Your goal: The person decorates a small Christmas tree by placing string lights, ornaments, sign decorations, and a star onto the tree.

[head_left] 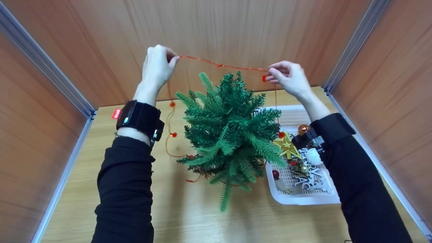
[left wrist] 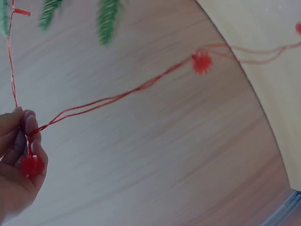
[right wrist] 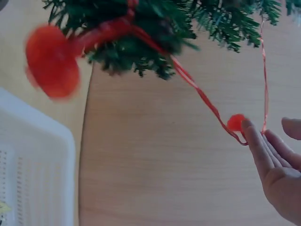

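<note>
A red pom-pom garland (head_left: 220, 65) of thin twisted strands stretches between both raised hands, behind the top of a small green artificial Christmas tree (head_left: 229, 125). At upper left, my left hand (head_left: 158, 64) pinches the strand; a red pom-pom (left wrist: 32, 165) rests against its fingers in the left wrist view. Across the tree, my right hand (head_left: 291, 77) holds the strand at its fingertips, beside another pom-pom (right wrist: 236, 122). From each hand the garland hangs down the tree's sides. A loose red end (head_left: 193, 180) lies by the tree's base, which branches mostly hide.
Right of the tree stands a white perforated basket (head_left: 293, 201). It holds a gold star (head_left: 287, 146), an orange bauble (head_left: 303, 129), a white ball (head_left: 314, 157) and white letter cutouts (head_left: 308, 179). Wooden panels (head_left: 216, 30) enclose the wooden table (head_left: 141, 202) at the back and sides.
</note>
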`<state>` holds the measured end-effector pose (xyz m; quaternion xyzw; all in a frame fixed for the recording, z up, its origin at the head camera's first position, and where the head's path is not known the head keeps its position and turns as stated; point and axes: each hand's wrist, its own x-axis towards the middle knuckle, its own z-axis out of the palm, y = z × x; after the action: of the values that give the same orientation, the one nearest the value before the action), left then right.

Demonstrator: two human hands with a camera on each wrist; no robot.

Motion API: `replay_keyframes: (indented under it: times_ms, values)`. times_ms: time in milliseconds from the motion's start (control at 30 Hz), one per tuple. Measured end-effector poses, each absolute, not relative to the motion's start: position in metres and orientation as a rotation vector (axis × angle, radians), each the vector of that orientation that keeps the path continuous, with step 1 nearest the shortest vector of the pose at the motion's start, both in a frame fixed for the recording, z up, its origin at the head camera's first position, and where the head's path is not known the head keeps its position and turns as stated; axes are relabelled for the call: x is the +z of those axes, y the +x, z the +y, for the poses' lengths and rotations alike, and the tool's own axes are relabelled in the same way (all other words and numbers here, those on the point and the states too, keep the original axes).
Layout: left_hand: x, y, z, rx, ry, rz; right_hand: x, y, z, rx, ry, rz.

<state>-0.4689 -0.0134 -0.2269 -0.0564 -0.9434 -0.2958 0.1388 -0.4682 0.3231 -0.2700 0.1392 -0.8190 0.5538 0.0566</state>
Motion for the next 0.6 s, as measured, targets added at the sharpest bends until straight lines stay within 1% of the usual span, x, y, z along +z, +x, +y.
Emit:
replay_keyframes:
  times_ms: [200, 433, 533, 600]
  values:
    - [-0.258, -0.472, -0.023, -0.849, -0.083, -2.774, -0.290, -0.473, 0.312, 1.705, 0.516, -2.639]
    - [-0.285, -0.471, -0.041, -0.884, 0.043, -2.781, -0.299, -0.472, 0.308, 1.656, 0.742, -2.781]
    - [-0.294, -0.472, -0.042, -0.933, 0.089, -2.726, -0.299, -0.472, 0.306, 1.741, 0.766, -2.767]
    - [-0.297, -0.473, -0.041, -0.982, 0.111, -2.631, -0.298, -0.472, 0.303, 1.901, 0.767, -2.672]
